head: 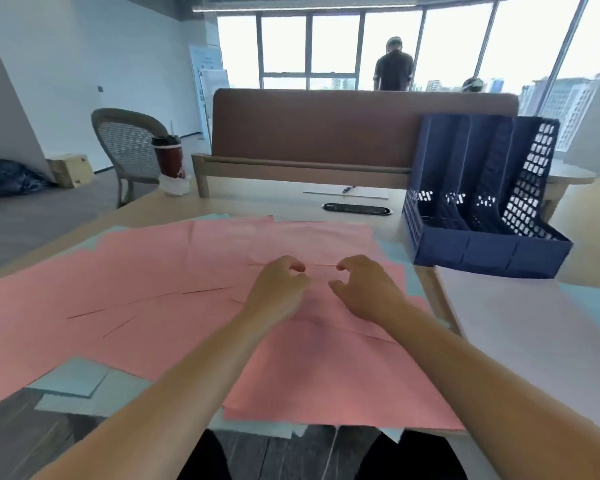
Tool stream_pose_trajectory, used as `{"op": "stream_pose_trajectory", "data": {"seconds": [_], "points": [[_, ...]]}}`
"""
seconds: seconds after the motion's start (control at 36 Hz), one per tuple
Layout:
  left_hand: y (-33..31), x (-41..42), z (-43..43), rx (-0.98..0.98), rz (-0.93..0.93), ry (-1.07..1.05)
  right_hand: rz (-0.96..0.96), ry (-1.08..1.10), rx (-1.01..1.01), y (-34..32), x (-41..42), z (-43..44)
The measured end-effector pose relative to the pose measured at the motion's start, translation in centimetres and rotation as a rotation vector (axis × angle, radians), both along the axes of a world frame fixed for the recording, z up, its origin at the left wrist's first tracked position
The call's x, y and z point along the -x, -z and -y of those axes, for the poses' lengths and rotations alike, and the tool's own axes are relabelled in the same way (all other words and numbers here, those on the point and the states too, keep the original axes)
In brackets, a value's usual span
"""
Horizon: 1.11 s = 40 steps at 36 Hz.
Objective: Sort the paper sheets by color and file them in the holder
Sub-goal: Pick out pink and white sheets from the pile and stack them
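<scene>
Curling their fingers side by side over the pink sheets [174, 271] spread on the worktop [257, 202], the left hand [278, 289] and right hand [364, 289] meet a sheet edge. Whether either actually grips paper cannot be told. The blue holder [482, 251] stands far right of them.

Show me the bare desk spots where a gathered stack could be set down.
Bare wood runs between the far edge of the pink sheets and the white paper with the pen, around the black cable slot. A second patch lies at the far left corner, before the cup. The middle is covered with sheets; the file holder fills the right.
</scene>
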State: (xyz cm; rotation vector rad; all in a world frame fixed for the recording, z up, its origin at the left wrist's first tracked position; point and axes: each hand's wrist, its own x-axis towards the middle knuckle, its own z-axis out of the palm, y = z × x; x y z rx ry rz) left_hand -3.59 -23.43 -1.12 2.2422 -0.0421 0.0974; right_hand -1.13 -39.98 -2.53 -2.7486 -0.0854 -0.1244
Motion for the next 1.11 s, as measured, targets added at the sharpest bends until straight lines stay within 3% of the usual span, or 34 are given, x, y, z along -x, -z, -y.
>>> {"op": "stream_pose_trajectory", "data": {"seconds": [0.25, 0.47, 0.58, 0.69, 0.86, 1.11], "points": [[1.3, -4.3, -5.9, -0.232, -0.128, 0.042, -0.138, -0.020, 0.160, 1.6, -7.9, -4.5], [1.8, -4.6, -6.0, -0.217, -0.141, 0.057, -0.151, 0.007, 0.249, 2.2, -7.1, -5.5], [1.3, -4.5, -6.0, -0.118, -0.144, 0.000, -0.185, -0.027, 0.308, 1.2, -4.5, -5.9], [0.8, -4.2, -5.9, -0.101, -0.107, -0.041, -0.091, -0.027, 0.357, -0.6, -2.0, -5.6], [0.3, -4.0, -5.1, -0.128, -0.059, 0.022, 0.024, 0.054, 0.199, -1.7, -1.8, -4.2], [0.5, -5.9, -4.1, -0.177, -0.049, 0.088, -0.119, -0.024, 0.133, 0.5, -4.6, -4.0]]}}
